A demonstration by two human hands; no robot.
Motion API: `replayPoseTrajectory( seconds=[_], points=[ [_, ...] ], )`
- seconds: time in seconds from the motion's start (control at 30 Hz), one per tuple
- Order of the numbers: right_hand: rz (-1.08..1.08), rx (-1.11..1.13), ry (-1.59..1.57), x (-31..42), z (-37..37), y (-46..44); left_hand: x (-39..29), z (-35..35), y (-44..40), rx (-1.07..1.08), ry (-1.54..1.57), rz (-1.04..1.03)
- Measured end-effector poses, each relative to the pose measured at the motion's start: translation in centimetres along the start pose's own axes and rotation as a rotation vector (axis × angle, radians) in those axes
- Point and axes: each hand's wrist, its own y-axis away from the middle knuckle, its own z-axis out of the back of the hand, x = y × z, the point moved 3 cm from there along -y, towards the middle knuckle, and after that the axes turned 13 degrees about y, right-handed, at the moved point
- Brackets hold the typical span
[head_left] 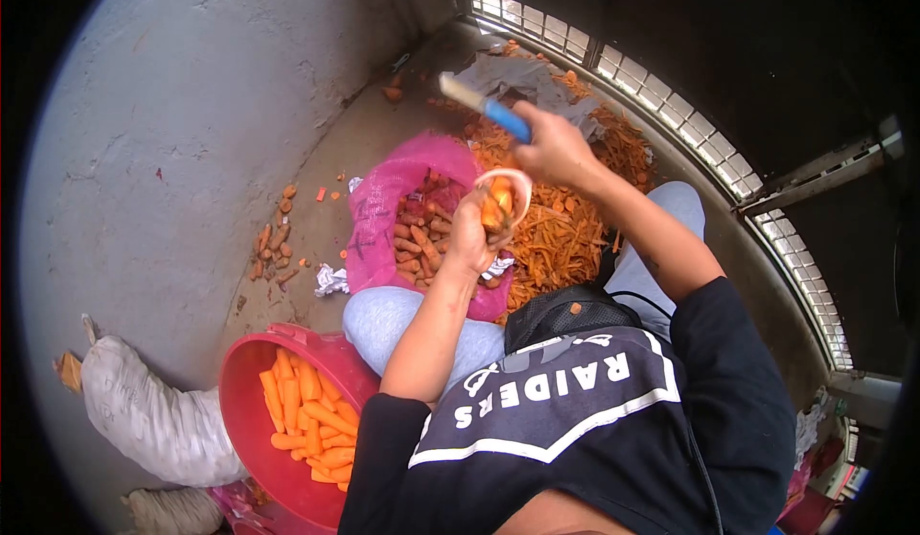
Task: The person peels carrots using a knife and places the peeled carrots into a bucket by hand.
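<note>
My left hand point(471, 228) is closed around an orange carrot piece point(498, 202), with a pale curved band beside it that I cannot make out clearly. Up and to the right, my right hand point(554, 144) grips a knife point(506, 119) by its blue handle, its blade pointing to the upper left and blurred. Beneath my left hand, a pink mesh sack point(376, 214) lies open with unpeeled carrots point(422, 243) inside. A large heap of orange peelings point(556, 248) spreads on the floor under and beyond both hands.
A red bucket point(244, 410) of peeled carrots point(321, 430) tilts at the lower left, near a white sack point(144, 415). Loose carrots point(273, 243) lie by the grey wall point(201, 152). A metal grille point(690, 123) runs along the right. Crumpled paper point(332, 280) lies near my knee.
</note>
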Motion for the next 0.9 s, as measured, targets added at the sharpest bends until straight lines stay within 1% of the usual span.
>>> replayPoseTrajectory(
  seconds=[0.07, 0.1, 0.13, 0.2, 0.23, 0.27, 0.3, 0.4, 0.47, 0.53, 0.57, 0.6, 0.63, 0.7, 0.73, 0.8, 0.83, 0.87, 0.9],
  points=[
    [-0.074, -0.064, 0.143, -1.2, 1.2, -0.9, -0.8, -2.4, 1.1, -0.055, 0.032, 0.077],
    [-0.125, -0.058, 0.224, -2.7, 1.0, -2.1, -0.7, -1.3, 0.7, -0.008, 0.003, 0.115],
    [-0.131, -0.067, 0.254, -3.3, 1.8, -2.4, -0.8, -1.6, 0.9, -0.001, -0.006, 0.116],
    [-0.149, -0.182, 0.460, -5.4, 3.4, -3.8, -1.2, -2.6, 1.3, 0.015, -0.033, 0.115],
    [-0.239, -0.218, 0.445, -7.4, 3.7, -4.9, -1.2, -2.5, 1.3, 0.061, -0.046, 0.135],
    [-0.329, -0.256, 0.428, -9.3, 3.6, -5.6, -1.2, -2.4, 1.4, 0.044, -0.047, 0.130],
    [-0.347, -0.334, 0.399, -9.1, 4.3, -5.4, -1.1, -2.4, 1.4, 0.028, -0.042, 0.120],
    [-0.308, -0.164, 0.091, -6.7, 3.0, -3.8, -0.9, -1.5, 0.9, 0.014, -0.018, 0.109],
    [-0.186, -0.050, 0.065, -2.8, 2.4, -1.1, -0.9, -1.2, 0.7, -0.030, 0.002, 0.089],
    [-0.016, -0.084, 0.063, 0.1, 1.7, 0.9, -0.9, -1.3, 0.6, -0.100, -0.088, -0.003],
    [0.012, -0.056, 0.071, 0.8, 1.4, 1.3, -0.7, -1.5, 0.6, -0.135, -0.131, -0.051],
    [0.039, -0.029, 0.080, 1.3, 1.0, 1.6, -0.4, -2.1, 0.6, -0.193, -0.097, -0.101],
    [0.043, -0.026, 0.088, 1.6, 0.9, 1.5, -0.1, -3.1, 0.5, -0.247, -0.065, -0.151],
    [0.053, -0.025, 0.106, 1.9, 0.7, 1.5, 0.0, -2.6, 0.2, -0.230, -0.059, -0.168],
    [0.046, -0.040, 0.108, 1.8, 0.7, 1.3, -0.2, -1.5, 0.1, -0.160, -0.086, -0.136],
    [0.033, -0.070, 0.111, 1.4, 0.8, 0.4, -0.6, -0.2, 0.3, -0.091, -0.095, -0.088],
    [-0.022, -0.046, 0.151, 1.1, 1.0, -0.4, -1.1, -1.1, 0.9, -0.092, -0.078, -0.071],
    [-0.068, -0.090, 0.258, -0.8, 0.5, -2.2, -1.5, -1.6, 1.3, -0.092, -0.062, -0.053],
    [-0.094, -0.125, 0.338, -1.8, 1.8, -3.2, -1.9, -1.5, 1.4, -0.018, -0.025, -0.029]
  ],
)
